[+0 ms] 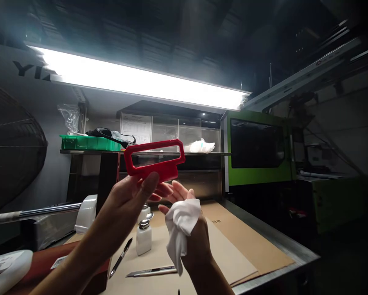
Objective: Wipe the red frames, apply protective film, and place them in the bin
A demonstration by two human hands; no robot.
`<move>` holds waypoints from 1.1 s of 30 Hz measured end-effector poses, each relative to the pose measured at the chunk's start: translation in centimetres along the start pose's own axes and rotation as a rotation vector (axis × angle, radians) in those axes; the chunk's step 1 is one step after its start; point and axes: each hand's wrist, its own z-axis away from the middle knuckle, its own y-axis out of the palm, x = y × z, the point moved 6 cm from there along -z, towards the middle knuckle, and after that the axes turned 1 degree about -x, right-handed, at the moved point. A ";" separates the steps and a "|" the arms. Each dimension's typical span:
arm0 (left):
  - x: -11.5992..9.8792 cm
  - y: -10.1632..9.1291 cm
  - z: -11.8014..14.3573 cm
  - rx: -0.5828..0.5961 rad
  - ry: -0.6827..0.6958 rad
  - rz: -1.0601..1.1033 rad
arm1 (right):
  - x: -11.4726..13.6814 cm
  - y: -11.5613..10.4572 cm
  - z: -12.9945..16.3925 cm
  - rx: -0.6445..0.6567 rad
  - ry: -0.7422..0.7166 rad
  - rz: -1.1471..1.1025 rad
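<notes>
My left hand (pixel 134 194) grips the lower edge of a red plastic frame (pixel 171 169), a long part with a wide opening, raised in front of the shelf. My right hand (pixel 199 233) is just to its right and lower, with a crumpled white cloth (pixel 183 219) held against the palm. Its fingertips reach up near the red frame's lower side; whether they touch it I cannot tell. Below the hands, a white bottle with a metal cap (pixel 143 237), a black pen (pixel 121 258) and a craft knife (pixel 153 271) are on the cardboard-covered table.
A shelf (pixel 202 154) behind carries a green tray (pixel 79 143) and a crumpled white bag (pixel 202 146). Overhead hangs a bright tube light (pixel 141 80). Tape roll (pixel 87 213) and a brown box (pixel 57 258) stand left. A green machine (pixel 263 176) stands right, beyond the metal table edge (pixel 294 254).
</notes>
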 end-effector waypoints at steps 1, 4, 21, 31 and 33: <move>0.1 0.2 0.1 -0.038 0.019 -0.029 | 0.3 0.7 -0.3 0.012 -0.028 -0.045; 0.7 0.9 0.4 -0.173 0.055 -0.134 | 0.6 3.2 -0.7 0.096 -0.069 -0.133; 3.6 -0.8 2.1 -0.255 -0.053 -0.378 | -1.7 -0.4 1.7 0.147 -0.039 0.310; 8.4 -2.4 4.4 -0.150 -0.249 -0.403 | -4.4 -3.1 2.6 0.256 0.225 0.435; 9.7 -1.9 5.2 -0.068 -0.304 -0.297 | -4.7 -3.7 2.5 0.203 0.213 0.396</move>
